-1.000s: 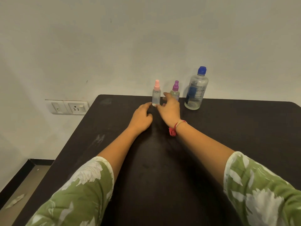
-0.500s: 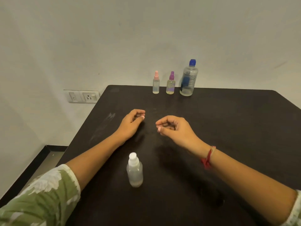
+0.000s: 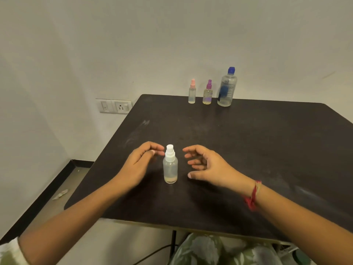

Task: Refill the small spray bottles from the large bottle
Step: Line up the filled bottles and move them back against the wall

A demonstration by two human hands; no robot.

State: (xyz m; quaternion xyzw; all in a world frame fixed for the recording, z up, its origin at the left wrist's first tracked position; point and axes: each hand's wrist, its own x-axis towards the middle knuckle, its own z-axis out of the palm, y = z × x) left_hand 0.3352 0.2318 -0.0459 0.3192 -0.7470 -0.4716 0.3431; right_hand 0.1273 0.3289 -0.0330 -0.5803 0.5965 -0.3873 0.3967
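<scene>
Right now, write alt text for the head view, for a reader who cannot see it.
The left hand and right hand hover open on either side of a white-capped spray bottle, upright on a dark table, neither gripping it. Along the far edge stand a pink-capped spray bottle, a purple-capped spray bottle and a large blue-capped bottle.

A: What blocks the table (image 3: 267, 150)?
B: Near the front edge, the white-capped spray bottle (image 3: 170, 167), upright between the left hand (image 3: 140, 164), just beside its cap, and the right hand (image 3: 207, 166), apart.
A: Farther back?
B: Bare top to the far edge, where the pink-capped bottle (image 3: 192, 93), purple-capped bottle (image 3: 207, 94) and large bottle (image 3: 227, 88) stand in a row by the wall (image 3: 172, 44).
</scene>
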